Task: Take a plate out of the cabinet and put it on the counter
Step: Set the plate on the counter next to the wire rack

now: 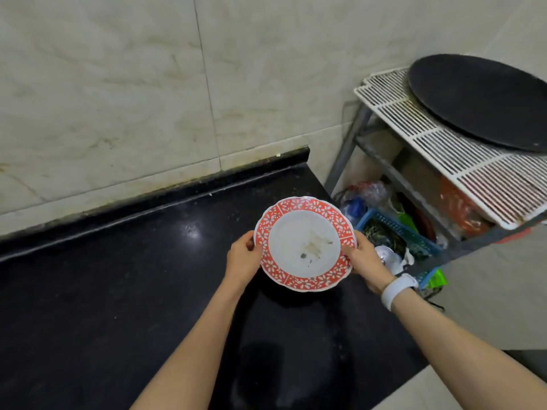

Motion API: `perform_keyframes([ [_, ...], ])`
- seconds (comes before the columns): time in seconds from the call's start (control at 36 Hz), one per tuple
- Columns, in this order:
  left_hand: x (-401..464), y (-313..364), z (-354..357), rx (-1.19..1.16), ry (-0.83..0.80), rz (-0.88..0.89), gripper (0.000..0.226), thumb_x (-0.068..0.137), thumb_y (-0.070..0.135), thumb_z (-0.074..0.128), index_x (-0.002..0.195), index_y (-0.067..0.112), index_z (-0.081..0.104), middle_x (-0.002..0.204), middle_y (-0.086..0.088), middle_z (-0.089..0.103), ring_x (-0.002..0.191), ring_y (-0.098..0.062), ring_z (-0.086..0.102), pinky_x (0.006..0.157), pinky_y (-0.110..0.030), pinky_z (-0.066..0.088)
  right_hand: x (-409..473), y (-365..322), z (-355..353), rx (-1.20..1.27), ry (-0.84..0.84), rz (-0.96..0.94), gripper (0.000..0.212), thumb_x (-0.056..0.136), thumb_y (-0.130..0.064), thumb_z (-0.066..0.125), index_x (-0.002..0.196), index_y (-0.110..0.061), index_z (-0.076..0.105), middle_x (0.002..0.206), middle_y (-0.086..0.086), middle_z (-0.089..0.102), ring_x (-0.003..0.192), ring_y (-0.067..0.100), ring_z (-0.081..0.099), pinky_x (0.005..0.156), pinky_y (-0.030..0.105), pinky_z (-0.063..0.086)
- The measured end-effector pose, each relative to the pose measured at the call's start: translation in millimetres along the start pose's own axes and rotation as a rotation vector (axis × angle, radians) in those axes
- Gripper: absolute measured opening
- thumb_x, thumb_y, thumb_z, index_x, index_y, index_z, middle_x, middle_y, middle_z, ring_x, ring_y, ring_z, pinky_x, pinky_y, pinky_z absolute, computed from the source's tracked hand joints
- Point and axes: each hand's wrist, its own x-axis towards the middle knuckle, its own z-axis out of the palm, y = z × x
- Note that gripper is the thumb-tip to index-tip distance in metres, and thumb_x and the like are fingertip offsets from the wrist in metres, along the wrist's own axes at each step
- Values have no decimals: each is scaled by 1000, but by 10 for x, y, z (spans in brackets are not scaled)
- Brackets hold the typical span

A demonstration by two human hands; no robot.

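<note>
A round plate [305, 244] with a white centre and a red rim of white flowers hangs above the right end of the black counter [118, 291]. Faint specks mark its middle. My left hand [242, 258] grips its left rim with the thumb on top. My right hand [365, 261], with a white wristband, grips the right rim the same way. The plate casts a shadow on the counter below it. No cabinet is in view.
Beige tiled wall runs behind the counter. To the right stands a metal rack [461, 161] with white wire shelves and a large round black pan [485, 99] on top. Under it sit a blue basket [399, 232], plastic bags and clutter. The counter's right edge ends near the rack.
</note>
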Motion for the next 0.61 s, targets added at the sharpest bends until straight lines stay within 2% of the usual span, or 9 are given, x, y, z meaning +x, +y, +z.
perform_keyframes([
  [0.08,262,66,108,-4,21,-12,15,77,32,55,87,40,64,98,1,72,91,-18,68,84,-50,56,348,-99,-53,-28,0,-23,15,90,-9,49,84,-23,50,83,-9,55,77,6,52,69,28,46],
  [0.14,428,99,188,-17,43,-25,19,74,35,55,91,38,63,101,0,71,93,-19,68,85,-50,56,620,-98,-97,-86,-27,-30,9,89,-12,51,90,-21,52,92,2,60,87,17,57,83,35,47],
  [0.22,604,187,314,-49,96,-49,18,81,24,56,90,39,60,102,1,69,96,-20,66,88,-50,55,1021,-10,-166,-148,-52,5,10,86,-20,56,80,-26,58,105,14,67,97,27,62,92,48,50],
  [0.31,785,229,412,-55,138,-80,21,83,19,55,90,38,60,100,1,67,98,-22,65,89,-51,54,1273,-61,-180,-136,-76,13,10,87,-18,55,80,-25,58,104,12,65,97,25,60,93,49,49],
  [0.33,843,236,433,-54,153,-88,21,84,18,54,94,35,60,102,-1,67,98,-23,64,89,-52,54,1341,-84,-170,-126,-80,14,7,88,-16,54,88,-21,58,104,13,63,97,25,59,93,48,47],
  [0.39,941,272,471,-46,181,-99,23,84,14,52,101,28,59,104,-3,67,97,-24,64,88,-51,54,1458,-144,-149,-105,-72,19,18,89,-12,50,105,-6,56,107,14,60,103,26,56,94,46,45],
  [0.44,1022,316,505,-43,204,-100,26,85,11,51,107,22,59,105,-4,66,95,-23,64,88,-49,54,1577,-151,-135,-95,-84,18,23,90,-13,49,110,-3,53,103,9,58,104,24,55,96,46,44],
  [0.56,1157,373,534,-35,230,-99,28,87,9,50,112,18,58,103,2,61,96,-20,60,91,-48,53,1788,-140,-121,-73,-121,29,21,91,-17,47,106,-5,56,97,7,57,90,19,53,93,45,46],
  [0.61,1212,383,540,-29,248,-91,27,87,8,50,110,18,58,102,1,60,95,-20,59,91,-47,52,1872,-125,-109,-72,-129,18,9,92,-19,48,94,-17,56,103,11,60,90,20,55,91,45,47],
])
